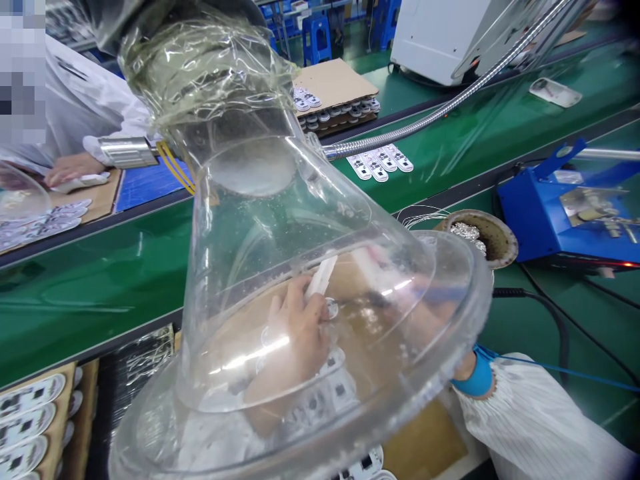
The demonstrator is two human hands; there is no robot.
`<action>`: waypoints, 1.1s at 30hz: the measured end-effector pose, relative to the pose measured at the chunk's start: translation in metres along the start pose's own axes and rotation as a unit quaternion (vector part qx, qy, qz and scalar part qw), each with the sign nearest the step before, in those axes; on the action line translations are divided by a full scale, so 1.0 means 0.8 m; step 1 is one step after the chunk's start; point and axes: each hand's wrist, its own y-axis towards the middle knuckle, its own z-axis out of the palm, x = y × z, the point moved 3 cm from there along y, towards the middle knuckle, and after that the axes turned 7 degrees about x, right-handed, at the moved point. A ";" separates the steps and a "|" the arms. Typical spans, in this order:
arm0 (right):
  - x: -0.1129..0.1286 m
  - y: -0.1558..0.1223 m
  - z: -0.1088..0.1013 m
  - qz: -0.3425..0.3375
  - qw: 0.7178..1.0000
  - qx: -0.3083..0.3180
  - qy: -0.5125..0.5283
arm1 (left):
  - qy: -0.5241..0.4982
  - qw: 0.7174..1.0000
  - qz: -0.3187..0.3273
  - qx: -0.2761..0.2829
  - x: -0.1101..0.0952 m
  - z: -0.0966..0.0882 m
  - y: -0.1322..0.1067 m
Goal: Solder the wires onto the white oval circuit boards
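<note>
A clear plastic fume hood [280, 227] hangs over the work, and I see both hands through it. My left hand [305, 327] is closed, with a narrow white strip [323, 275] between its fingers. Beside and below that hand lie white rounded circuit boards [340, 390] on brown cardboard. My right hand [425, 317], to the right, is smeared by the hood's glare and curved wall. Its fingers look closed around something slim and dark that I cannot make out. A blue wrist band [475, 375] with a thin cord circles my right wrist.
A flexible metal hose [450, 100] runs to the hood. At right stand a blue machine [560, 213] and a round pot [503, 240] holding shiny wire. Stacked boards on cardboard [30, 427] lie at lower left. Across the green bench, a co-worker's hand [75, 170] rests near more boards.
</note>
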 end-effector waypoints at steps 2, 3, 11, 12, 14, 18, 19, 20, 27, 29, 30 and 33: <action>-0.002 0.000 0.001 -0.003 1.000 0.005 -0.003 | 0.011 1.000 -0.014 0.010 -0.002 -0.002 0.000; -0.004 0.001 0.001 -0.005 1.000 0.008 -0.004 | 0.016 1.000 -0.016 0.012 -0.003 -0.003 0.000; -0.010 0.002 0.004 -0.013 1.000 0.022 -0.014 | 0.037 0.999 0.009 -0.027 -0.008 -0.004 0.003; -0.010 0.002 0.004 -0.014 1.000 0.023 -0.015 | 0.038 0.999 0.010 -0.027 -0.008 -0.004 0.004; -0.010 0.001 0.003 -0.015 0.999 0.023 -0.017 | 0.043 0.999 0.014 -0.023 -0.008 -0.003 0.004; -0.009 0.001 0.002 -0.016 0.999 0.022 -0.020 | 0.048 0.999 0.014 -0.019 -0.008 -0.004 0.003; -0.009 0.001 0.002 -0.016 0.999 0.021 -0.020 | 0.047 0.999 0.015 -0.018 -0.008 -0.004 0.003; -0.009 0.001 0.002 -0.016 0.999 0.019 -0.021 | 0.045 0.999 0.016 -0.016 -0.008 -0.004 0.003; -0.008 0.002 0.003 -0.021 0.999 0.008 -0.031 | 0.011 1.000 0.014 -0.013 -0.009 -0.007 0.003; -0.007 0.002 0.003 -0.024 0.999 0.005 -0.035 | -0.001 1.000 0.009 -0.011 -0.010 -0.008 0.004; -0.007 0.002 0.004 -0.025 0.999 0.005 -0.037 | -0.007 1.000 0.006 -0.012 -0.010 -0.008 0.004; -0.006 0.003 0.004 -0.030 0.998 0.007 -0.046 | -0.032 0.999 -0.003 -0.016 -0.009 -0.007 0.005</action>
